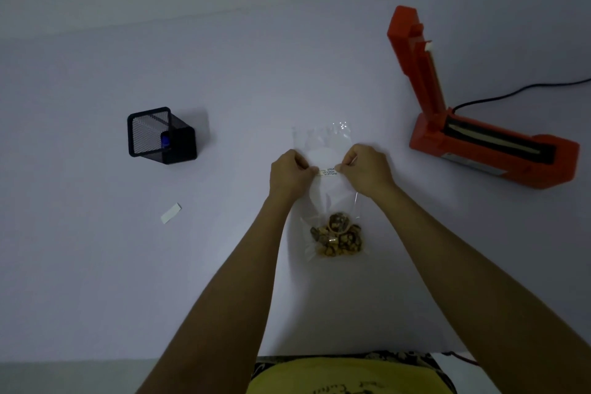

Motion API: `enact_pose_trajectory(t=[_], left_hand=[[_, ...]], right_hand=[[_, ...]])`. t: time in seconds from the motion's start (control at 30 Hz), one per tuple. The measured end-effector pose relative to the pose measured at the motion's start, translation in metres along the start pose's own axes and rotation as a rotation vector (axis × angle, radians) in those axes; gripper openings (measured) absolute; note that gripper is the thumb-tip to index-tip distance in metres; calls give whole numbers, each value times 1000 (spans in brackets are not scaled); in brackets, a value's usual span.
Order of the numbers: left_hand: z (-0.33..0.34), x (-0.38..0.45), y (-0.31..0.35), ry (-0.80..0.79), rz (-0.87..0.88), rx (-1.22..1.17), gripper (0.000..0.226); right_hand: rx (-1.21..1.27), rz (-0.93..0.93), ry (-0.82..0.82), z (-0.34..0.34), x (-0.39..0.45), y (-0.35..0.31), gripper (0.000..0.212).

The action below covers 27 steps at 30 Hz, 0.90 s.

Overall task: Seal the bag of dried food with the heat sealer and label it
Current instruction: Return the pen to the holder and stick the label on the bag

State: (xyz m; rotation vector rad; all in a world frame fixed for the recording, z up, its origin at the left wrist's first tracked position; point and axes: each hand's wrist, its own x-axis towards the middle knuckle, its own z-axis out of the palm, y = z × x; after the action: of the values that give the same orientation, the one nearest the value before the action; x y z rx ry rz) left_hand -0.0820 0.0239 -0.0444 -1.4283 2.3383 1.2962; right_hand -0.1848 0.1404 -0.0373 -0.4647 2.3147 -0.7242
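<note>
A mesh pen cup at the left holds something blue. At centre, the left hand and right hand each pinch an end of the label, stretching it flat over the clear bag of dried food. The heat sealer stands open at right.

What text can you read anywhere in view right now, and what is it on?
Label pinched between left hand and right hand over the bag: printed lines, too small to read.
Yellow garment at bottom edge: dark script, cut off and unreadable.
Heat sealer: no readable text.
</note>
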Motion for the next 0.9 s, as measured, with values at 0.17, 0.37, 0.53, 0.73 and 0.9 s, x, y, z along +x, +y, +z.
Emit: enact_pose_trajectory(t=[0.17, 0.37, 0.53, 0.73, 0.9], left_hand=[[-2, -3, 0, -37, -2, 12, 27], [2, -7, 1, -8, 24, 29, 33], [0, -5, 1, -45, 14, 37, 29], [-3, -4, -3, -55, -2, 4, 22], [-3, -5, 1, -50, -36, -26, 19]], right_hand=[[-19, -11, -75, -7, 0, -1, 20], [-51, -18, -80, 0, -2, -3, 28], [-47, -7, -89, 0, 0, -2, 22], [-72, -8, -77, -2, -1, -5, 31], [-38, 15, -81, -1, -1, -7, 28]])
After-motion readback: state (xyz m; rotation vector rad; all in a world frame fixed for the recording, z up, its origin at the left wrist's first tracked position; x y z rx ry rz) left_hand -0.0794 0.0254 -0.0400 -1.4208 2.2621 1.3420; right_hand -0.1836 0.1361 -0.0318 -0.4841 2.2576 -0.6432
